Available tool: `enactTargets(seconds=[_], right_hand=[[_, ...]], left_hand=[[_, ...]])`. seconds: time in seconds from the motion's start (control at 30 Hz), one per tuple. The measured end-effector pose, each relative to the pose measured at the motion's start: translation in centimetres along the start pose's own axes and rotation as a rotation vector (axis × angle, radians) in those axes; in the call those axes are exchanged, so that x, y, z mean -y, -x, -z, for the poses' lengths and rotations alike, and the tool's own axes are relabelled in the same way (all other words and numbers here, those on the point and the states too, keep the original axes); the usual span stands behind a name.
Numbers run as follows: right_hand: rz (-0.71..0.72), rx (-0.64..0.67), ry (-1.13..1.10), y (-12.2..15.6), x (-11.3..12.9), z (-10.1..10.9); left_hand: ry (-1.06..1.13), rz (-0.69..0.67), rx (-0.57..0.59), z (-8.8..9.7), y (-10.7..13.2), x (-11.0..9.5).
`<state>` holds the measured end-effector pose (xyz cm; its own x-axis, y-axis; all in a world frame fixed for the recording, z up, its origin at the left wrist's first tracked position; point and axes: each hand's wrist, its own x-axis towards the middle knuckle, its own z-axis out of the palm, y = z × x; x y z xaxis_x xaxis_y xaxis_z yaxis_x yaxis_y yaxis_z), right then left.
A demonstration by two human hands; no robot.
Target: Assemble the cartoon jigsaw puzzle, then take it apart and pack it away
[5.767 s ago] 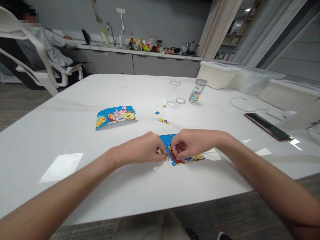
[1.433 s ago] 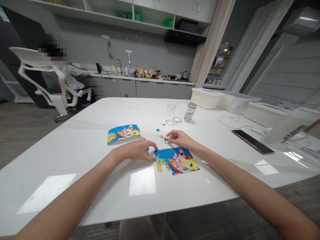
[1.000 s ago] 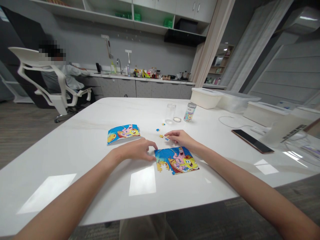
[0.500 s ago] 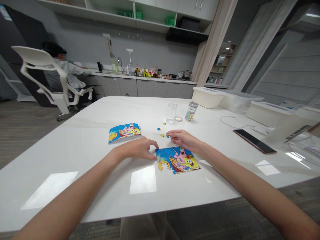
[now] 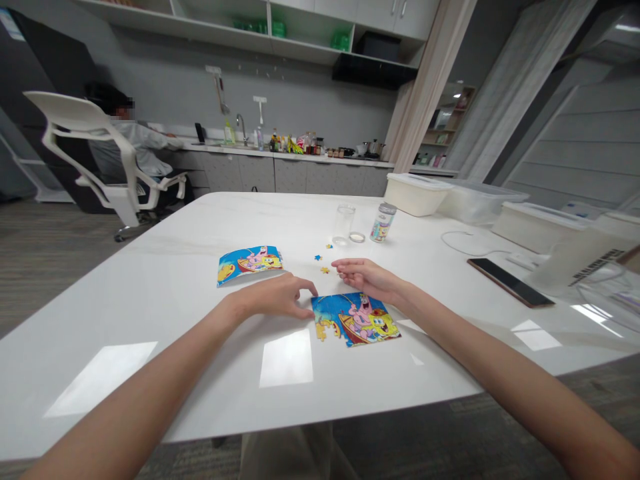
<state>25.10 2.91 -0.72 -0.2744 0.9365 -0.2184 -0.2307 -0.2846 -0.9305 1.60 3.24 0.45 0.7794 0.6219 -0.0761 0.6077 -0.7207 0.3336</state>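
Observation:
A nearly whole jigsaw puzzle (image 5: 367, 319) lies flat on the white table, showing cartoon figures in a boat, with a gap along its lower left edge. At its left edge rests my left hand (image 5: 280, 295), thumb and forefinger apart near the upper left corner. Just above the puzzle, my right hand (image 5: 369, 277) is closed in a pinch; the small blue puzzle piece seen there earlier is now hidden by the fingers. Beyond it lie a yellow puzzle piece (image 5: 325, 270), a blue puzzle piece (image 5: 318, 257) and another small piece (image 5: 329, 247).
A curved picture card (image 5: 250, 264) stands left of the puzzle. Farther back are a clear jar (image 5: 344, 225), its ring-like lid (image 5: 357, 237) and a printed canister (image 5: 383, 223). Rightward lie a phone (image 5: 510, 283) and storage boxes (image 5: 417, 195). A person (image 5: 135, 147) sits at the back left.
The blue piece by my right fingertips has gone from sight into the pinch, and those fingers have drawn together slightly. My left hand and the puzzle have stayed put.

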Motion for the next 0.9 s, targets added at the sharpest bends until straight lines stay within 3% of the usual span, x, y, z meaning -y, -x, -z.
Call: enactTargets(seconds=[0.9], right_hand=[[0.024, -0.083, 0.0, -0.13, -0.18, 0.34]], left_hand=[[-0.007, 0.011, 0.024, 0.11, 0.02, -0.13]])
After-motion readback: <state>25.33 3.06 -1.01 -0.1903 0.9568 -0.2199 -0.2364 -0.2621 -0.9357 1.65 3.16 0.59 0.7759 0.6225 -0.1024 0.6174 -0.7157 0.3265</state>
